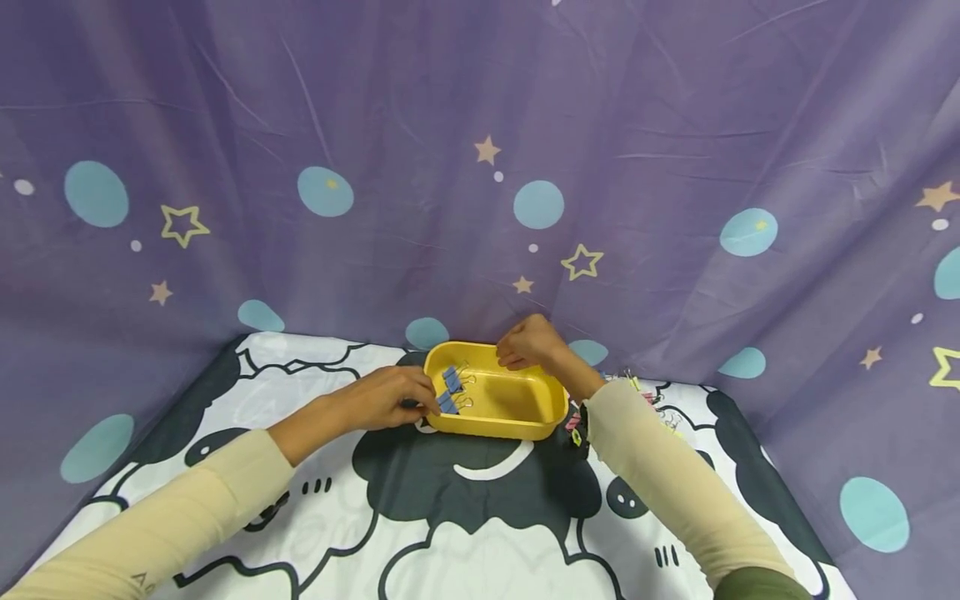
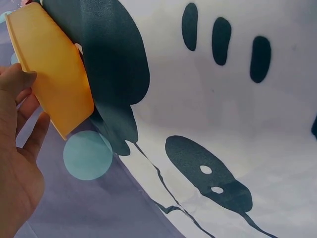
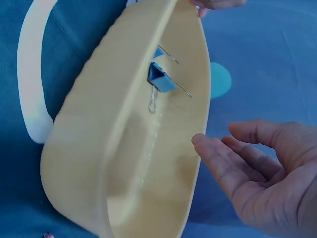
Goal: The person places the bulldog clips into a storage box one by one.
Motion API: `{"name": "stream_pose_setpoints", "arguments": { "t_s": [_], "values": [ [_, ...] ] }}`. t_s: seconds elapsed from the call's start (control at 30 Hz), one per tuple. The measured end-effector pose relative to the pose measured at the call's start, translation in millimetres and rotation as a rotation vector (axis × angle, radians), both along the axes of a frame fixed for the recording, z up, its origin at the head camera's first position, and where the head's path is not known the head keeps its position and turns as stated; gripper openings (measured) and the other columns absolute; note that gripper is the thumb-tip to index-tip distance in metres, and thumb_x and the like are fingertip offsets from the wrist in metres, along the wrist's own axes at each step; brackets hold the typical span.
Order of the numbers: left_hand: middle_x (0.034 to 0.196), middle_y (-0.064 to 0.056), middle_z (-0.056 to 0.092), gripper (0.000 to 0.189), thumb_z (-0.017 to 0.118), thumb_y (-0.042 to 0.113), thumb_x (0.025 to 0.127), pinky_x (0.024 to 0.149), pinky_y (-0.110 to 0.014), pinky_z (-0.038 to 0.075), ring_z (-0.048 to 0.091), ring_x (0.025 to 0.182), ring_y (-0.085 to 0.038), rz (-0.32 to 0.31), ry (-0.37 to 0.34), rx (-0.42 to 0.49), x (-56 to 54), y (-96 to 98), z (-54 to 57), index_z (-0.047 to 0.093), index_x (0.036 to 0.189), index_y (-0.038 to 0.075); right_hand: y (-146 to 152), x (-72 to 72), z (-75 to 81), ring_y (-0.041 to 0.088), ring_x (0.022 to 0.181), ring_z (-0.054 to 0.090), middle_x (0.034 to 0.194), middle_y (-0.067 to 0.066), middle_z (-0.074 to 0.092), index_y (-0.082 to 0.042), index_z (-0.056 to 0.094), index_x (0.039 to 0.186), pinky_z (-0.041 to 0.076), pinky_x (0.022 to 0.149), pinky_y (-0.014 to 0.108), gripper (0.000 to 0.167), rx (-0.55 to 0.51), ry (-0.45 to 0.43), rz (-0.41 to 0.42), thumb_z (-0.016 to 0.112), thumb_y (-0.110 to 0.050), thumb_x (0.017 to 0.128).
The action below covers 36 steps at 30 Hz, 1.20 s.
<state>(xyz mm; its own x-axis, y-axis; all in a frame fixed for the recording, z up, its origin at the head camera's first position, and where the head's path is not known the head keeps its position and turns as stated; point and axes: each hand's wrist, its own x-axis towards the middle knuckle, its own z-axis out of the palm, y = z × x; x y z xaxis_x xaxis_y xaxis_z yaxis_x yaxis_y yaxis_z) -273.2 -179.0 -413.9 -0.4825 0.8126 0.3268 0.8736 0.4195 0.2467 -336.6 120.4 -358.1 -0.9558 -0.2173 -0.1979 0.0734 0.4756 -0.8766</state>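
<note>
A yellow plastic bin (image 1: 495, 429) stands at the far side of the table. Two blue binder clips (image 1: 450, 392) with silver wire handles lie inside its left end; one blue binder clip (image 3: 161, 79) shows clearly in the right wrist view. My left hand (image 1: 393, 396) holds the bin's left end, its thumb (image 2: 25, 78) lying across the rim. At the bin's back rim is my right hand (image 1: 531, 342), with its fingers loosely bent and nothing between them. In the right wrist view its fingertips (image 3: 199, 140) overlap that rim.
Small colourful clips (image 1: 576, 427) lie just right of the bin, and more clips (image 1: 648, 396) are partly hidden behind my right forearm. A purple patterned curtain (image 1: 480, 83) hangs right behind the table. Sheep-patterned cloth (image 1: 480, 558) covers the tabletop.
</note>
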Motion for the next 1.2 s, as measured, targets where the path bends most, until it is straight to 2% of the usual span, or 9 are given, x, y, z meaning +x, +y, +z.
{"name": "stream_pose_setpoints", "arguments": {
  "t_s": [0.13,0.33,0.47,0.7,0.87,1.1,1.2],
  "values": [
    [0.109,0.005,0.082,0.022,0.086,0.004,0.094,0.093,-0.037,0.063,0.073,0.107,-0.014,0.009,-0.001,0.005,1.0,0.2,-0.5,0.090,0.109,0.019,10.4,-1.7,5.3,0.042,0.113,0.083,0.120,0.033,0.080,0.016,0.077,0.127,0.064,0.105,0.054,0.030,-0.015,0.004,-0.005,0.072,-0.002,0.103],
    [0.108,0.004,0.082,0.022,0.085,0.004,0.093,0.093,-0.037,0.063,0.073,0.106,-0.013,0.032,-0.008,0.007,2.6,1.4,-1.5,0.090,0.108,0.019,27.7,-2.3,11.5,0.035,0.104,0.086,0.117,0.029,0.083,0.014,0.078,0.128,0.068,0.097,0.045,0.031,0.040,0.048,-0.011,0.072,-0.005,0.104],
    [0.108,0.004,0.082,0.022,0.085,0.004,0.092,0.092,-0.037,0.063,0.073,0.104,-0.012,0.044,-0.001,0.009,3.9,2.0,-1.8,0.091,0.107,0.019,38.6,-1.5,14.2,0.036,0.103,0.086,0.118,0.029,0.083,0.014,0.078,0.128,0.067,0.099,0.048,0.032,0.064,0.063,-0.019,0.073,-0.006,0.104],
    [0.105,0.004,0.081,0.023,0.085,0.001,0.090,0.090,-0.037,0.063,0.072,0.101,-0.012,0.044,0.022,0.022,4.3,1.9,-4.0,0.090,0.105,0.017,54.0,-0.5,15.7,0.020,0.081,0.085,0.113,0.030,0.083,0.017,0.077,0.127,0.070,0.090,0.042,0.034,0.063,0.086,-0.037,0.076,-0.005,0.101],
    [0.106,0.003,0.081,0.024,0.084,0.001,0.089,0.091,-0.038,0.062,0.071,0.102,-0.013,0.049,0.008,0.015,5.4,1.8,-2.8,0.090,0.105,0.017,66.4,-3.1,13.7,0.020,0.079,0.085,0.109,0.029,0.084,0.018,0.077,0.126,0.069,0.092,0.046,0.033,0.077,0.092,-0.039,0.076,-0.005,0.101],
    [0.106,0.004,0.081,0.024,0.084,0.000,0.090,0.090,-0.037,0.062,0.071,0.102,-0.012,0.042,0.006,0.009,4.5,2.8,-2.3,0.090,0.106,0.017,80.0,-3.1,11.5,0.023,0.083,0.086,0.104,0.027,0.085,0.014,0.081,0.119,0.070,0.077,0.033,0.027,0.114,0.103,-0.079,0.081,-0.004,0.098],
    [0.105,0.004,0.081,0.024,0.085,0.000,0.089,0.090,-0.037,0.062,0.071,0.101,-0.012,0.041,0.006,0.011,4.4,2.7,-1.8,0.090,0.106,0.017,85.5,-1.0,10.1,0.017,0.076,0.083,0.102,0.026,0.085,0.014,0.082,0.117,0.069,0.073,0.030,0.027,0.133,0.114,-0.080,0.081,-0.004,0.097]
  ]
}}
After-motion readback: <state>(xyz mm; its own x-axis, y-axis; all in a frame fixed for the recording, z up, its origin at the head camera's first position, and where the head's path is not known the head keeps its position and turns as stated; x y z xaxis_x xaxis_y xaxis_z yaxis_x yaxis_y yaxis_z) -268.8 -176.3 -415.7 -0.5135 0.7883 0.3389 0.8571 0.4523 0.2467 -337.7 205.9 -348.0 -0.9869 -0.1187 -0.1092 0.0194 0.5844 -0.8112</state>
